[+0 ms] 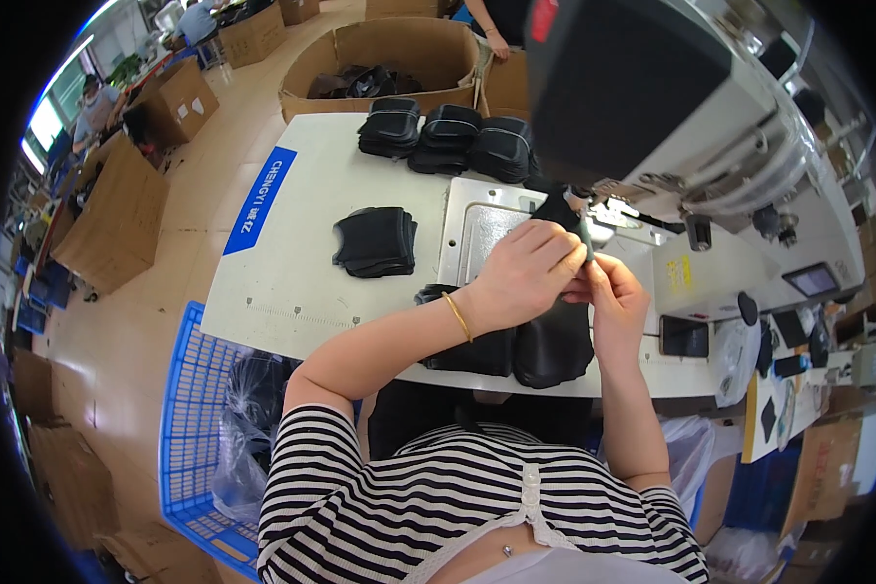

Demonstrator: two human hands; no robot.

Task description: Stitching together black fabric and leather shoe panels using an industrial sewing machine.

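Left hand: the left hand (526,273) reaches in over the sewing table, fingers curled and closed on a thin, flexible black sheet piece (558,208); a slim gold-coloured bracelet (457,316) circles its wrist.
Right hand: the right hand (618,297) meets the left at the fingertips, thumb and fingers pinching the near edge of the same piece; the exact finger contact is partly hidden.
Black piece: beneath the machine head, just beyond the left knuckles, its near edge in the fingers; whether the needle touches it cannot be told.
Machine: a large grey-white sewing machine (779,185) with a broad black front panel (633,83) stands over the table's right part.
Plate: a shiny rectangular metal plate (455,234) lies set in the surface, left of the work.
Banded stacks: three bound bundles of black pieces (450,136) sit in a row at the far edge.
Loose stack: a squarish pile of black pieces (375,241) rests left of the plate.
Near stacks: two dark piles of smooth pieces (555,343) lie side by side beneath the forearms and hands.
Table: a white tabletop (292,243) with a blue label strip (261,201) on its left edge.
Basket: a blue plastic lattice basket (187,409) stands below the table's left side, holding a clear plastic bag (246,438).
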